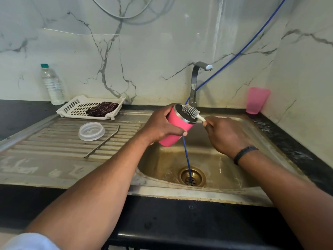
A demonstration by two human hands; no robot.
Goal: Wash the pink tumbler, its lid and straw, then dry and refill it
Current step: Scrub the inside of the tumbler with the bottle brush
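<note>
The pink steel-rimmed tumbler [177, 127] is tilted over the sink basin, mouth facing up and right. Its clear round plastic lid [91, 131] lies flat on the ribbed drainboard, with the thin metal straw [102, 142] lying just beside it.

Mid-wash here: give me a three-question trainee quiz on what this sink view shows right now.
1. True or false: the clear lid is fitted on the pink tumbler.
2. Which hand has its grip on the bottle brush?
3. The metal straw lies: A in the sink basin, B on the draining board, C in the white tray.

Key: 1 false, the lid lies on the draining board; 2 the right hand, while the left hand holds the tumbler; 3 B.
</note>
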